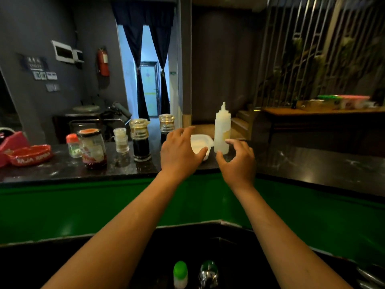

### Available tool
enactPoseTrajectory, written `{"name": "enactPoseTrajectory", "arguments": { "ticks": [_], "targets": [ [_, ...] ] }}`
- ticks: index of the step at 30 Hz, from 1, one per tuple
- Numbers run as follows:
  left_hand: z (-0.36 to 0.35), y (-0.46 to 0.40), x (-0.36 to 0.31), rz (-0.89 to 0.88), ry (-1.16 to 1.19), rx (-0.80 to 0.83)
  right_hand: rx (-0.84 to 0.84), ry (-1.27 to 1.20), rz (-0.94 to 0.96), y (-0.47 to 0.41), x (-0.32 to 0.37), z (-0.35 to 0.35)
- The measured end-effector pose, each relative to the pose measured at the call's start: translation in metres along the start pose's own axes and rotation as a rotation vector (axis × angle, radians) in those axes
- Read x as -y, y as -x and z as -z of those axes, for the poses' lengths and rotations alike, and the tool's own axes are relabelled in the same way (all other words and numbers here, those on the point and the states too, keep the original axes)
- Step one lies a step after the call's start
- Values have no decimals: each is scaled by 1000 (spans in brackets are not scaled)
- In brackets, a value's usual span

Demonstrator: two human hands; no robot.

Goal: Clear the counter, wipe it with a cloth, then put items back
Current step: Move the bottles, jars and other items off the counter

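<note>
Two bare hands reach over the dark counter [291,163]. Our left hand [180,152] hovers with fingers spread and empty in front of the white container [199,142]. Our right hand [238,161], fingers loosely curved and gripping nothing, sits just beside the white squeeze bottle [222,130], which stands upright right of that container. Left of the container we see dark sauce bottles [141,140], a red-lidded jar [92,148] and a red ashtray [31,154].
</note>
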State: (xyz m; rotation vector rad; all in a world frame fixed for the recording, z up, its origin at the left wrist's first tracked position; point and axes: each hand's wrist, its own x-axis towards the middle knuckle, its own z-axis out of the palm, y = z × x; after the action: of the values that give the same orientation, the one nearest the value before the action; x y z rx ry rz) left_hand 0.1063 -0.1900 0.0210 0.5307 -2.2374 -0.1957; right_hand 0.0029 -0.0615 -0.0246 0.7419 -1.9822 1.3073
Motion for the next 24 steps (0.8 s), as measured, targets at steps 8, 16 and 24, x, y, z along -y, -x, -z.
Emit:
{"name": "enactPoseTrajectory", "arguments": {
  "ticks": [8, 16, 24],
  "targets": [
    [-60, -42, -13, 151, -141, 259, 82, -112, -366, -73, -30, -55],
    [-91, -41, -12, 218, -190, 81, 185, 4, -361, -88, -63, -88],
    [-81, -40, -12, 200, -203, 170, 110, -63, -371, -80, -47, -71]
  ]
}}
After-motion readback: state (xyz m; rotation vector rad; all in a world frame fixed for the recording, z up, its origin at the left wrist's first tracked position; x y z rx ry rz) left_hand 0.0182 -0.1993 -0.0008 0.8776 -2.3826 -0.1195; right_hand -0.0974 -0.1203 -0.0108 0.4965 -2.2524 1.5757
